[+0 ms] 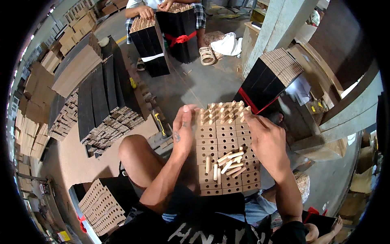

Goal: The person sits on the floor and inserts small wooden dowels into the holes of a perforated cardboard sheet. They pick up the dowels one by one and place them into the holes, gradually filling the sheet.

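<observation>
A bundle of drilled wooden boards (208, 142) stands upright in front of me, its end faces up and dotted with round holes. Upright wooden dowels (221, 110) fill the far rows. Loose dowels (231, 162) lie in a heap on the nearer part. My right hand (268, 140) reaches over the right side, its fingers closed at a dowel (248, 109) in the far right corner; the fingertips are partly hidden. My left hand (184, 128) is held upright along the bundle's left edge, fingers stretched out, with nothing seen in it.
Across from me, a person's hands (145, 12) work at black-sided bundles (150, 49) with dowels. Stacked black boards (105, 97) lie at left, near a yellow-handled tool (159, 124). Another bundle (272, 73) stands right, beside a pale pillar (276, 30). A drilled bundle (101, 205) sits lower left.
</observation>
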A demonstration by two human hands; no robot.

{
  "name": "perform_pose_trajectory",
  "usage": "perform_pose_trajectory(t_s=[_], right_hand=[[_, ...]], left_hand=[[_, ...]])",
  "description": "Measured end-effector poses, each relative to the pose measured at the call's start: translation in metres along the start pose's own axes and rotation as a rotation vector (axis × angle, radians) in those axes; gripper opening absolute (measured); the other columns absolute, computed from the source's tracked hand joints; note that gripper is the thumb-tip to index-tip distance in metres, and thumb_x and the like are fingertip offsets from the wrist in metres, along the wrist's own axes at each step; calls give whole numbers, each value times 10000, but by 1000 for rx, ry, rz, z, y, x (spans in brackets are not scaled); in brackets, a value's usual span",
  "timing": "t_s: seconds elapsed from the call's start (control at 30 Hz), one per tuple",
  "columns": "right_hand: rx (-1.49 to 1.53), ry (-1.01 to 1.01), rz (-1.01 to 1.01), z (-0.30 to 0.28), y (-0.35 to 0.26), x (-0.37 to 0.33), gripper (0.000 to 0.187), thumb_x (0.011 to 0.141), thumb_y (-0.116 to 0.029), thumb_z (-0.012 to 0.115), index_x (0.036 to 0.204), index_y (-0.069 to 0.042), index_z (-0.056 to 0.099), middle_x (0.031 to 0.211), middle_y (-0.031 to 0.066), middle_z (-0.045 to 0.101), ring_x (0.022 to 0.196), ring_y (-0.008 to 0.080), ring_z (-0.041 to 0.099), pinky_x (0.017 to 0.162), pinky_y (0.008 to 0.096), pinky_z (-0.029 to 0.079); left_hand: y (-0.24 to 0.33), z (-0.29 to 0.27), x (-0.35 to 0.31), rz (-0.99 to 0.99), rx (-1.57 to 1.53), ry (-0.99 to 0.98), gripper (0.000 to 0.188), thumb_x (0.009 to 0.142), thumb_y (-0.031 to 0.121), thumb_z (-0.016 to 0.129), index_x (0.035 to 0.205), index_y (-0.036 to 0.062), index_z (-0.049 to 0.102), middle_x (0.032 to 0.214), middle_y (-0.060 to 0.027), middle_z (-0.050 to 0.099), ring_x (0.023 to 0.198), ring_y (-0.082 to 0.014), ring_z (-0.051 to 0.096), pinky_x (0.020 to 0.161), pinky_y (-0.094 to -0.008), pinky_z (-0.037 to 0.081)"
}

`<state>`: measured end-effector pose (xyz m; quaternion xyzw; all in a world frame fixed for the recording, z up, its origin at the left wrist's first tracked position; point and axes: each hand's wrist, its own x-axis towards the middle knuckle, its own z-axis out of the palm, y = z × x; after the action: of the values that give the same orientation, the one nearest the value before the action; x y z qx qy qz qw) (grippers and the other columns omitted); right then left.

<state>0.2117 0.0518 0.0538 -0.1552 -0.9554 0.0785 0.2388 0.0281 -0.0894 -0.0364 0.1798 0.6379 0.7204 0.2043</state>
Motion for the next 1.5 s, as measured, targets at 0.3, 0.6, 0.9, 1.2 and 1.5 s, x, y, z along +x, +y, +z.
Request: perform_pose_trajectory(t_s=[0.3,0.6,0.9,1.2,1.5], right_hand=[[-19,-120,-49,-14,1,-2,458,770,-27,650,1227,-49,644,1151,51,641,1007,267,649,741,407,559],[383,24,-9,-13,-5,-47,306,852,-104,705,1156,-74,684,1082,99,632,985,302,634,804,421,537],[512,57,84,-1,-9,-44,190,852,-91,702,1041,-89,713,955,88,662,936,317,643,817,430,520],[186,-222,-287,-14,-19,-9,268,808,-129,702,1076,-118,705,985,40,643,1041,245,591,938,407,453],[125,-334,-524,-1,-34,19,266,735,-54,666,988,-110,725,1022,3,626,1088,204,565,986,350,474]], left_hand=[[-2,0,-3,35,24,-59,563,1059,546,434,1196,41,642,1140,-45,595,1127,-173,498,1057,-331,361],[2,5,-2,73,-52,-100,563,1066,540,426,1200,28,619,1155,-43,575,1085,-147,505,1013,-309,389],[-1,2,-4,-31,-126,-119,586,1040,586,451,1166,47,643,1110,-40,604,1059,-153,532,992,-312,417],[2,3,-5,-33,-97,-117,515,1083,491,406,1181,46,645,1108,-56,639,1040,-150,562,966,-316,442],[-15,-6,2,19,6,-117,556,1078,508,405,1243,10,590,1160,-56,640,1058,-142,579,985,-305,447]])
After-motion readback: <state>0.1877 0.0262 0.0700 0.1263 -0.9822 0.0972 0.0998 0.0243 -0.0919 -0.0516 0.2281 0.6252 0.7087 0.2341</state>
